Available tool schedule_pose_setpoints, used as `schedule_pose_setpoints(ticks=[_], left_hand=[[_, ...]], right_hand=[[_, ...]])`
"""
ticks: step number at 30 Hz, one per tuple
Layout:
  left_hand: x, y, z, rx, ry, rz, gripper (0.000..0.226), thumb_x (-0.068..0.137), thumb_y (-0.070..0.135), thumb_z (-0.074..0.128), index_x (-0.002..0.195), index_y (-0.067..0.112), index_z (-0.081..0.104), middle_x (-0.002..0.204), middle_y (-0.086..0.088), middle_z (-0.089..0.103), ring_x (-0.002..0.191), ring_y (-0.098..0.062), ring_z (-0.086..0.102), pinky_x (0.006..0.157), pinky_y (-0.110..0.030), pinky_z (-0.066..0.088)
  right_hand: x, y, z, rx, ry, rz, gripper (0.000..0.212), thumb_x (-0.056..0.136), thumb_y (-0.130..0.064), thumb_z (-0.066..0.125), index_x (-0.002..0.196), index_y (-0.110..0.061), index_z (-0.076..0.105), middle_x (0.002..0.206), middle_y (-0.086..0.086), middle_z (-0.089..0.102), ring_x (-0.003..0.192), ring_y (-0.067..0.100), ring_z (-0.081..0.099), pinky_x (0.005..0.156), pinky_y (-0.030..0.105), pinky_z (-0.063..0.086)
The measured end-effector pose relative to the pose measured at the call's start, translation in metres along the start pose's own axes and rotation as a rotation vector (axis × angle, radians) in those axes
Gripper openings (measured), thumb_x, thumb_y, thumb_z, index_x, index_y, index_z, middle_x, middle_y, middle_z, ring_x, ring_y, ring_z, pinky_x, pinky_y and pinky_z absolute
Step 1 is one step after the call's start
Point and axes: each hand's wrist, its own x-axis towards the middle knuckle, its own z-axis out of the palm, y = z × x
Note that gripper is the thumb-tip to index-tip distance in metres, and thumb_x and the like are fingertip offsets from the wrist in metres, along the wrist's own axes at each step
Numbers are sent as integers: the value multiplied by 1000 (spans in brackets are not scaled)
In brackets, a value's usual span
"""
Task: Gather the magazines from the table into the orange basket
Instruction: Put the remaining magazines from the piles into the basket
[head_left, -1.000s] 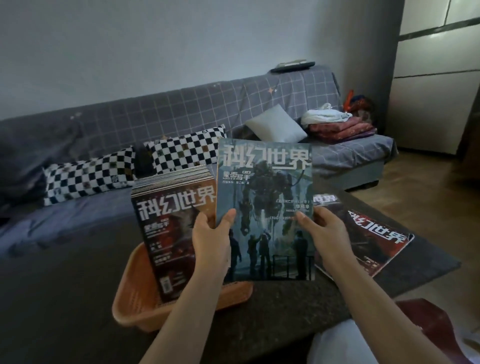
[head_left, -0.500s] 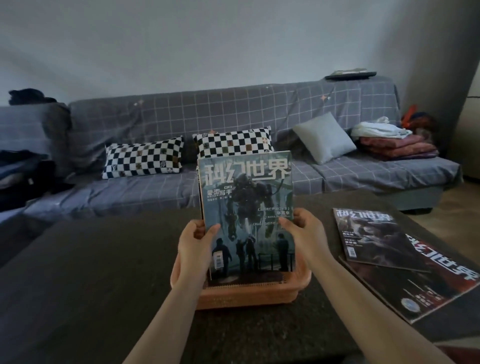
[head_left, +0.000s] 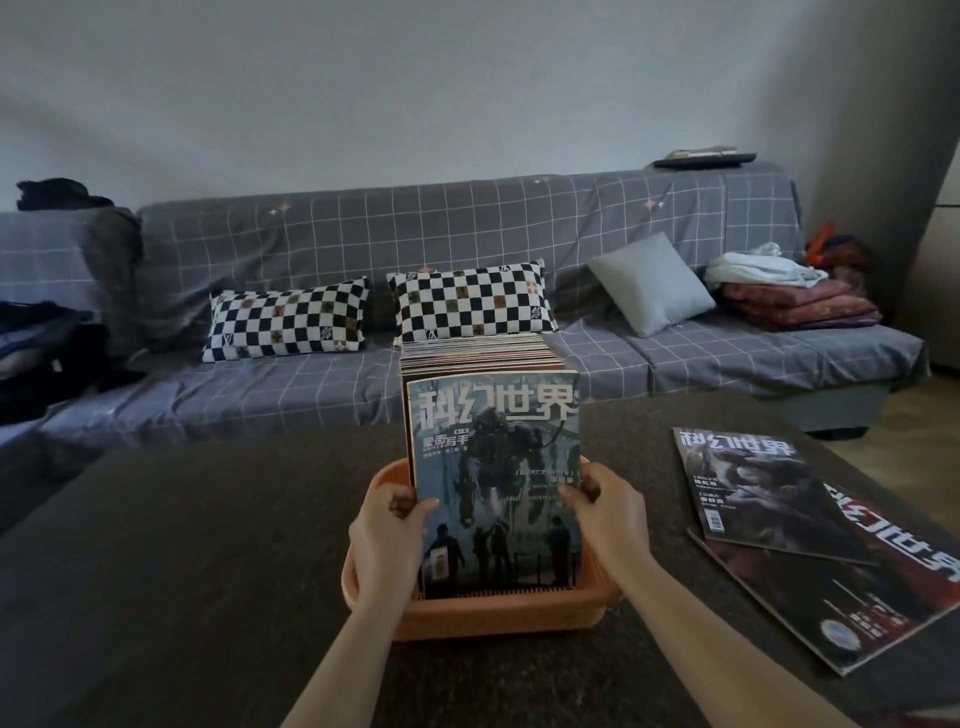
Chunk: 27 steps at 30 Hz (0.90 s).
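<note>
Holding the blue-covered magazine (head_left: 493, 483) upright by its two side edges, you have it standing at the near end of the orange basket (head_left: 498, 618) in the lower centre of the frame. Your left hand (head_left: 387, 540) curls round its left edge with the thumb on the cover; your right hand (head_left: 605, 512) pinches the right edge the same way. Behind it a packed row of magazines (head_left: 480, 353) already stands on end in the basket, so most of the gathering looks done. Two more magazines lie flat on the dark table (head_left: 182, 545) at the right: a dark-covered one (head_left: 753, 493) overlapping a red-titled one (head_left: 852, 608), whose corner the frame's right edge cuts off. The basket's floor and the count of packed copies are hidden.
</note>
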Motion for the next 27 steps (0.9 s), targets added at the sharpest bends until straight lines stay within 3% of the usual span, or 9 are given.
schedule_pose_setpoints(ticks=[3,7,11,14,16,20,23,27], left_hand=[[1,-3,-1,-25,40,-2,21,83,22,74,77,28,55,81,4,67,69,-10,68,49,-18,48],[4,-4,-1,-53,36,-16,19,85,18,72,81,27,56,86,8,64,79,-13,68,64,-31,59],[5,-6,-1,-56,47,-51,15,87,20,70,99,19,61,91,5,65,78,-13,68,53,-17,47],[5,-5,0,-51,52,-71,16,87,22,70,101,18,62,97,2,66,84,-15,66,55,-16,43],[6,-6,1,-41,63,-77,21,87,24,70,106,16,64,102,0,68,87,-13,62,56,-15,40],[5,-9,4,-136,-11,-113,33,91,22,65,123,12,66,106,-1,72,82,-6,66,47,-8,40],[6,-11,8,-252,-50,-174,34,95,22,59,127,13,63,103,-1,72,63,3,59,41,-3,40],[6,-11,8,-162,-45,-147,36,95,23,59,128,12,62,109,-3,72,64,3,58,41,-3,40]], right_hand=[[1,0,7,11,11,-47,41,88,-19,64,128,-20,56,108,-3,69,80,-1,57,59,2,41],[2,2,12,7,43,-78,40,87,-19,66,126,-19,57,93,-13,65,69,-14,48,54,-5,37],[4,4,14,-11,71,-86,35,85,-20,68,119,-16,59,75,-24,53,68,-13,50,51,3,39],[5,6,16,-5,79,-92,32,85,-20,68,116,-18,59,75,-23,53,70,-11,52,51,3,36],[4,7,18,11,99,-96,33,84,-20,69,116,-19,57,80,-20,56,76,-5,56,54,5,36],[7,10,20,-7,109,-70,48,84,-23,69,129,-18,51,118,-4,61,101,9,58,75,10,40],[9,13,22,-40,-19,-115,49,89,-21,63,136,-20,46,129,-4,58,95,-3,54,66,-3,35],[14,17,23,-52,-39,-138,43,91,-19,60,133,-21,50,130,-4,58,76,-6,49,55,-7,36]])
